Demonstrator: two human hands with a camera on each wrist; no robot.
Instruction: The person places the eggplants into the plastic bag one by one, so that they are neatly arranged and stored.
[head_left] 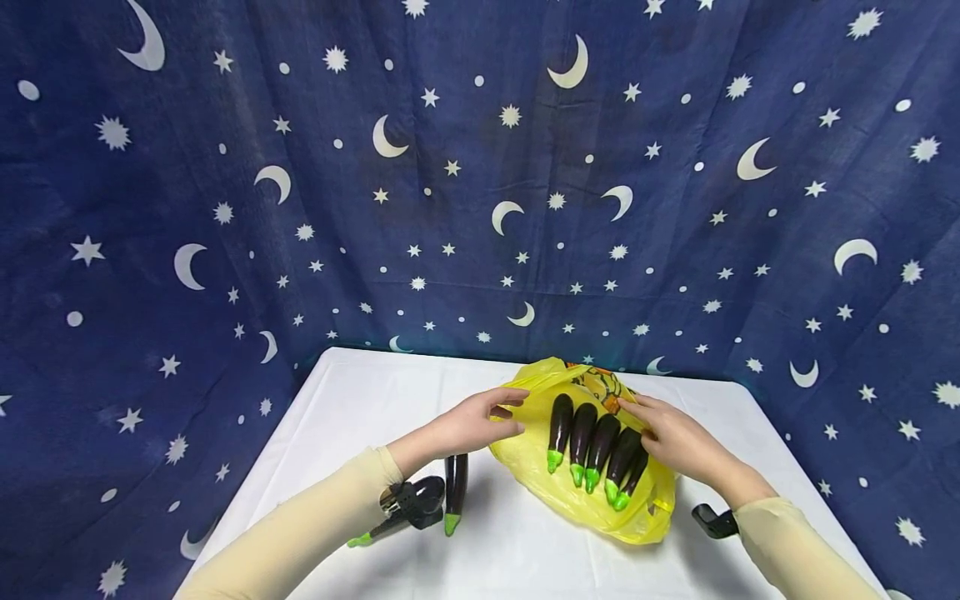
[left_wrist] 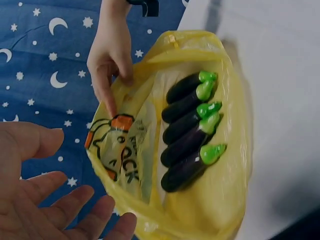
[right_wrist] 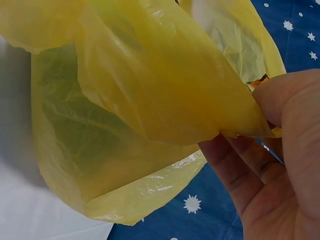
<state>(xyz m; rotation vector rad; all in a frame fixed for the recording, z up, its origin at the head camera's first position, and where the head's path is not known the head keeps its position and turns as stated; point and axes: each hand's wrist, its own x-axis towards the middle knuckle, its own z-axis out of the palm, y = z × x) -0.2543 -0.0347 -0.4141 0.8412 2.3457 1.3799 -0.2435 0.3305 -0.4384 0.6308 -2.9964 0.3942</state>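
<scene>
A yellow plastic bag [head_left: 525, 471] with a printed orange-and-black picture lies spread open on the white table. Several dark purple eggplants [head_left: 602, 446] with green stems lie side by side in it. My right hand [head_left: 678, 437] pinches the bag's rim at the right; in the right wrist view its thumb and fingers hold the yellow plastic [right_wrist: 150, 75]. At the bag's left rim is my left hand [head_left: 472, 423], its fingers spread and holding nothing in the left wrist view. One eggplant [head_left: 456, 492] lies on the table below the left hand.
Another eggplant [head_left: 362, 540] lies farther left, partly hidden by the black wrist camera [head_left: 420, 502]. The white table [head_left: 375, 383] ends at a dark blue curtain [head_left: 465, 167] with moons and stars. A second black camera [head_left: 714, 522] sits under the right wrist.
</scene>
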